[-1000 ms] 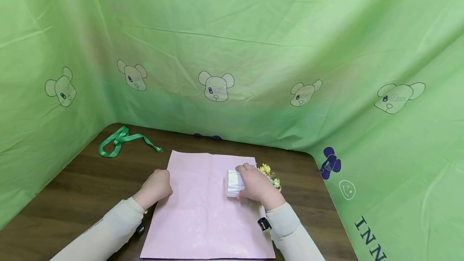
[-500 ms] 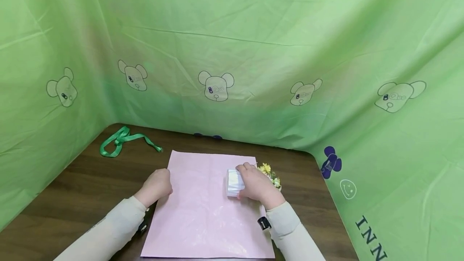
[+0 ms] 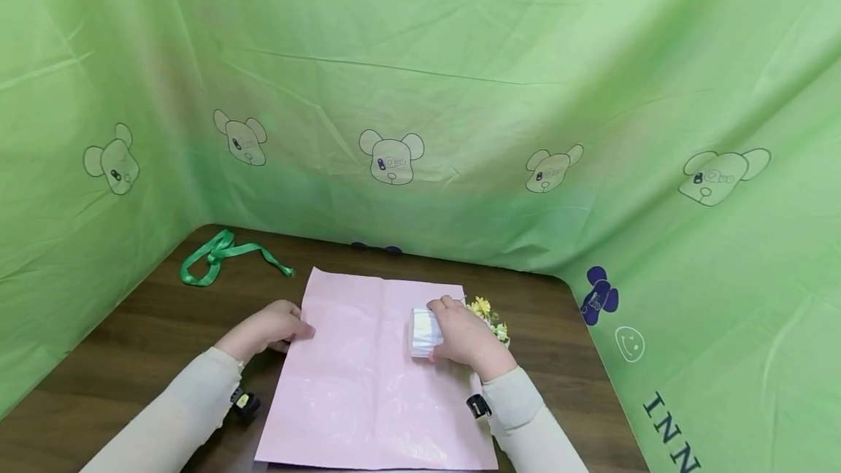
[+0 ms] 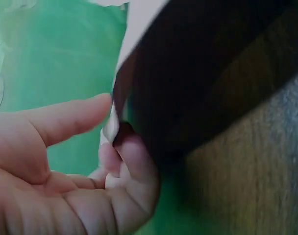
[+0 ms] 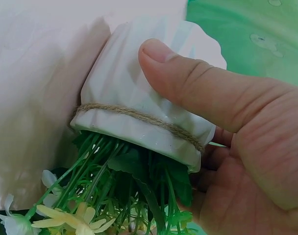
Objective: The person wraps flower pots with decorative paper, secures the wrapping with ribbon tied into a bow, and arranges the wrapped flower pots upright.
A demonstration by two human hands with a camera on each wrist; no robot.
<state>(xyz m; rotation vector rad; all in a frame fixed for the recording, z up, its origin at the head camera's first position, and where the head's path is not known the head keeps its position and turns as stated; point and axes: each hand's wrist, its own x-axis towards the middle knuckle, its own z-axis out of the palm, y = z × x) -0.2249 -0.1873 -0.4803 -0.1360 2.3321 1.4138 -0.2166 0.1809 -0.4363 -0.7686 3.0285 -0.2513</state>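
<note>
A pink sheet of wrapping paper [image 3: 368,393], creased down the middle, lies across the table's front. My left hand [image 3: 266,328] pinches its left edge between thumb and fingers; in the left wrist view that edge is raised, with a dark underside. My right hand [image 3: 469,338] grips a white ribbed flowerpot [image 5: 139,73], thumb [image 5: 163,56] across its side. The pot lies on its side over the paper's right part, base toward the left. Twine [image 5: 139,116] circles it near the mouth. Yellow and white flowers [image 3: 489,316] with green stems stick out past the paper's right edge.
A knotted green ribbon [image 3: 217,250] lies at the back left of the brown wooden table [image 3: 164,334]. Green cloth [image 3: 394,79] with printed bear heads hangs around the back and both sides.
My left hand has turned and its fingers have opened somewhat around the paper's left edge, shifting slightly left. The paper's far left corner has risen a little. The right hand and flowerpot stay still.
</note>
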